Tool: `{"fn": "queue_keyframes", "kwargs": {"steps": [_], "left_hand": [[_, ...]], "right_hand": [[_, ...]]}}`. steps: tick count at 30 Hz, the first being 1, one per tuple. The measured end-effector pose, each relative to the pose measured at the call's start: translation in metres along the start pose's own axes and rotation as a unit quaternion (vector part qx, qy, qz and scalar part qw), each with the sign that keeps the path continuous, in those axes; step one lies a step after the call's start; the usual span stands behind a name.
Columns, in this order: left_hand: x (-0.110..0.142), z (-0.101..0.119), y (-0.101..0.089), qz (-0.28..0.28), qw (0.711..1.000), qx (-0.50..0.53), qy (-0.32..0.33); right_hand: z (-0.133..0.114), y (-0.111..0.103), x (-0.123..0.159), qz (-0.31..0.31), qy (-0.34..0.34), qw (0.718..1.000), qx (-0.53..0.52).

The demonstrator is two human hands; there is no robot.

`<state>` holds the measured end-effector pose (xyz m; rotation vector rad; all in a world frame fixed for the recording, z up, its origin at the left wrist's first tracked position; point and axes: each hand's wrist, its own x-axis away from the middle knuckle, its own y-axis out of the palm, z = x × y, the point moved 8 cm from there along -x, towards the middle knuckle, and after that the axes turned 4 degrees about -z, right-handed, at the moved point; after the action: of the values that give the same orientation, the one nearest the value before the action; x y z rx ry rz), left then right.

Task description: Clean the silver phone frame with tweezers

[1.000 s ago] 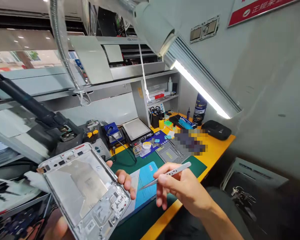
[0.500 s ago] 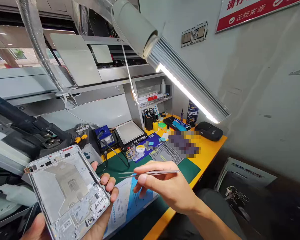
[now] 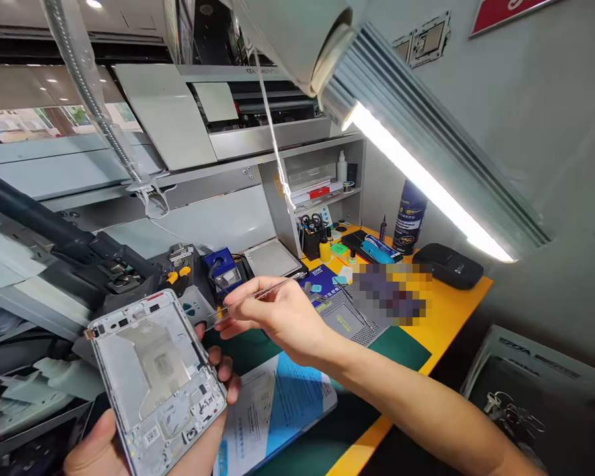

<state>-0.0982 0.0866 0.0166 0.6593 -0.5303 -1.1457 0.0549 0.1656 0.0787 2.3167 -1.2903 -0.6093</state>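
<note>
My left hand point(image 3: 104, 449) grips an opened silver phone frame point(image 3: 156, 380) from beneath, inner side up, with fingertips curled over its right edge. Its metal shield plate and small parts near the lower end are in sight. My right hand point(image 3: 272, 317) reaches across to the left and pinches silver tweezers point(image 3: 258, 294). The tweezer tips point left, close to the frame's upper right edge. I cannot tell whether the tips hold anything.
A blue and white sheet point(image 3: 272, 410) lies on the green mat point(image 3: 367, 350) over the yellow bench point(image 3: 451, 297). A blue soldering station point(image 3: 223, 268), heating plate point(image 3: 272, 256), spray can point(image 3: 409, 217) and black pouch point(image 3: 449, 264) stand behind. A lamp bar point(image 3: 426, 172) hangs overhead.
My right hand moved left and up with the tweezers, from over the blue sheet towards the frame's top edge. The frame shifted slightly right in my left hand.
</note>
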Motion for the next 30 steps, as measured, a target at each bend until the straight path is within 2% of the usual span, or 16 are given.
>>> {"fn": "queue_keyframes", "kwargs": {"steps": [2, 3, 5, 6, 9, 11, 13, 15, 17, 19, 24, 30], "left_hand": [[0.004, -0.003, -0.003, 0.063, 0.998, -0.003, -0.013], [0.006, -0.008, -0.001, 0.072, 0.997, 0.005, -0.036], [0.01, -0.013, 0.007, 0.05, 0.997, 0.035, -0.05], [0.011, -0.011, 0.014, 0.009, 0.999, 0.042, -0.031], [0.014, -0.005, 0.02, -0.059, 0.998, 0.011, 0.032], [0.016, -0.001, 0.019, -0.071, 0.995, -0.005, 0.067], [0.017, 0.004, 0.018, -0.069, 0.992, -0.001, 0.102], [0.019, 0.007, 0.018, -0.07, 0.989, 0.006, 0.132], [0.02, 0.009, 0.018, -0.069, 0.986, 0.005, 0.152], [0.021, 0.01, 0.017, -0.058, 0.986, 0.003, 0.156], [0.024, 0.011, 0.011, -0.04, 0.988, 0.015, 0.149], [0.027, 0.01, 0.014, -0.1, 0.986, 0.03, 0.134]], "right_hand": [[0.007, -0.006, 0.001, 0.001, 0.001, 1.0, 0.0], [0.009, -0.01, 0.003, 0.005, -0.003, 1.0, -0.001], [0.012, -0.021, 0.01, 0.02, -0.01, 1.0, 0.001], [0.013, -0.026, 0.013, 0.022, -0.016, 1.0, 0.007], [0.015, -0.031, 0.019, 0.017, -0.019, 0.999, 0.028], [0.016, -0.027, 0.023, 0.01, -0.024, 0.999, 0.041], [0.009, -0.019, 0.031, 0.017, -0.067, 0.992, 0.106], [-0.003, -0.011, 0.04, 0.041, -0.145, 0.967, 0.204], [-0.014, -0.003, 0.051, 0.066, -0.224, 0.93, 0.283], [-0.018, 0.002, 0.057, 0.072, -0.266, 0.913, 0.302], [-0.018, 0.009, 0.062, 0.039, -0.296, 0.908, 0.293], [-0.014, 0.012, 0.064, 0.027, -0.295, 0.908, 0.296]]}}
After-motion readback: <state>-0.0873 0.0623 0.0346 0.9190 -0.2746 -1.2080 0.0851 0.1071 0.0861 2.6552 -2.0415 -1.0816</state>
